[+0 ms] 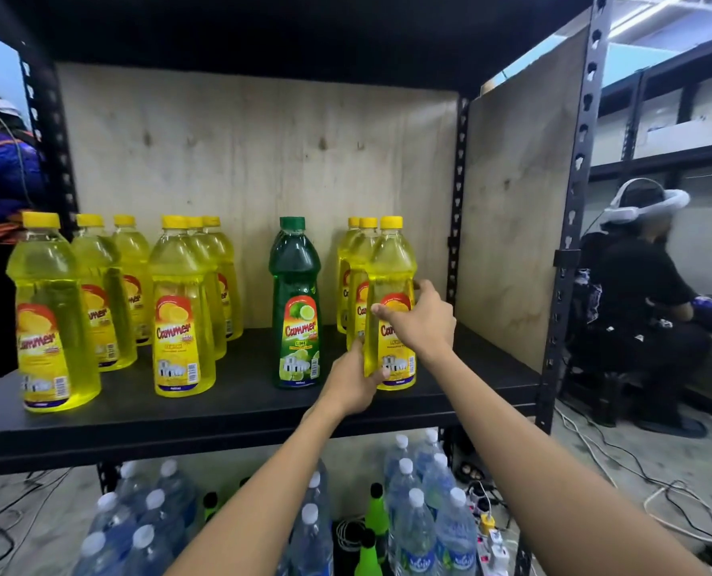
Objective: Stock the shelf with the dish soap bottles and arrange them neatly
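Note:
On the black shelf board point(238, 405) stand rows of yellow dish soap bottles: a left row point(51, 309), a second row point(182, 309) and a right row. One green lime bottle point(295, 309) stands alone between them. Both my hands hold the front yellow bottle point(391, 259) of the right row, which stands upright near the shelf's front edge. My left hand point(352, 382) grips its lower left side. My right hand point(423, 322) wraps its label from the right, with the thumb across the front.
Plywood panels point(263, 180) close the shelf's back and right side. A black steel post point(570, 226) stands at the right. Below the shelf, several water bottles point(412, 530) and green bottles stand on the floor. One person crouches at the right point(645, 309); another is at the far left.

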`<state>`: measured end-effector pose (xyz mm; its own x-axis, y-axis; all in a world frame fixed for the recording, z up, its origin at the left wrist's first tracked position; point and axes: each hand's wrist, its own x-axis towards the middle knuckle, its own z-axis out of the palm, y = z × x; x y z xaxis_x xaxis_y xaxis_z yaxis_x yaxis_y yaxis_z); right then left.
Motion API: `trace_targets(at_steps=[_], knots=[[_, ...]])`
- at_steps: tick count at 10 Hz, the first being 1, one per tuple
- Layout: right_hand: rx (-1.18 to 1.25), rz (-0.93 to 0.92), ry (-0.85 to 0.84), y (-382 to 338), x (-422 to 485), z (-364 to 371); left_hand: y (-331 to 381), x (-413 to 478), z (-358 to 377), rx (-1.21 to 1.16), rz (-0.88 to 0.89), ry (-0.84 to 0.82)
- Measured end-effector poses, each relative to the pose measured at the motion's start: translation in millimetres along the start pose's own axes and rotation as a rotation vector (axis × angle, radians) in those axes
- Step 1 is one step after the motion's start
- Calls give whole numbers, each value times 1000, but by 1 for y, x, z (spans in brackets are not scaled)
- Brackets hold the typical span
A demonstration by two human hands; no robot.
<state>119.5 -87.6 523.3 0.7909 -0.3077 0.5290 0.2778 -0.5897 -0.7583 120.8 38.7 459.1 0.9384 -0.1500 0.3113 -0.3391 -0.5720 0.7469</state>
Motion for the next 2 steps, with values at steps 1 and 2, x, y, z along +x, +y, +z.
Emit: trace_targets(at_steps=[1,2], knots=[[-3,-6,5,-4,-3,2,3,-2,-2,24,14,-9],[68,53,11,0,-13,-1,5,-15,-1,95,9,37]])
